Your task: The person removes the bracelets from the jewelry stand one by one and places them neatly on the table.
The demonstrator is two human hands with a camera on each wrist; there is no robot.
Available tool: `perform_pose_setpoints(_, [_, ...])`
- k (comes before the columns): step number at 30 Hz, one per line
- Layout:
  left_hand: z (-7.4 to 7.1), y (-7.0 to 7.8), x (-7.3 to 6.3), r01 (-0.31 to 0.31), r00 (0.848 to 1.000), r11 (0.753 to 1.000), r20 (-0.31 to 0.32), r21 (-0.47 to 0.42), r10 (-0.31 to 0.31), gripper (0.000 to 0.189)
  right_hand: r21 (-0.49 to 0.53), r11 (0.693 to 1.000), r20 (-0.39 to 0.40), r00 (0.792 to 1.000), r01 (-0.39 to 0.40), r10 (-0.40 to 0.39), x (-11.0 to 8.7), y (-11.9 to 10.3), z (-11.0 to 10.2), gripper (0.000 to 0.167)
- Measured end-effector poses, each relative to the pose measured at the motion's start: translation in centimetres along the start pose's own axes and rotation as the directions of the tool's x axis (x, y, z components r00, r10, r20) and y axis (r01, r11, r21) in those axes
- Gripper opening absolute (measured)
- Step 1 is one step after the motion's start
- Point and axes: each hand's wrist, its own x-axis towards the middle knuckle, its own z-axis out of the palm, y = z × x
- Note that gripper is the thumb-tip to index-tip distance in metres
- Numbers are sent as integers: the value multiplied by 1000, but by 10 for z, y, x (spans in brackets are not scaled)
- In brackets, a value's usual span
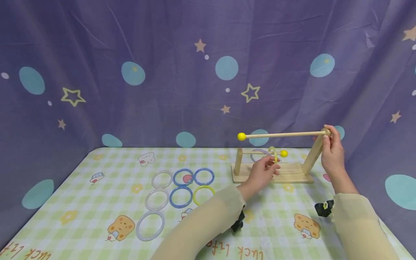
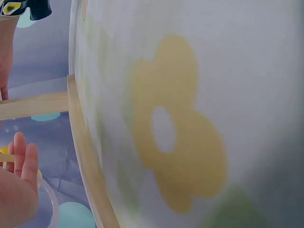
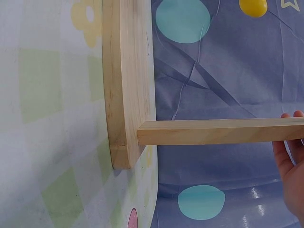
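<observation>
A wooden stand (image 1: 295, 172) has a short post with a lower rod (image 1: 255, 152) and a tall post (image 1: 314, 153) with an upper rod (image 1: 286, 134). Each rod ends in a yellow ball. My left hand (image 1: 261, 173) pinches a yellow ring (image 1: 276, 157) at the lower rod, beside its ball; I cannot tell whether the rod passes through it. A pale purple ring (image 1: 251, 156) is at the same rod, closer to the short post. My right hand (image 1: 333, 151) grips the top of the tall post, and its fingers also show in the right wrist view.
Left of the stand, several rings lie flat on the checked tablecloth: a blue ring (image 1: 181, 197), a yellow-green ring (image 1: 204, 195) and a clear ring (image 1: 150, 226) among them. A purple curtain (image 1: 169, 90) hangs behind the table.
</observation>
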Motion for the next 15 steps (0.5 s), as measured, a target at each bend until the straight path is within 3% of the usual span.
perform_pose_setpoints(15, [11, 11, 6, -77, 992, 990, 108, 116, 65, 18, -19, 1000, 5, 1000, 2, -1, 1, 1, -2, 38])
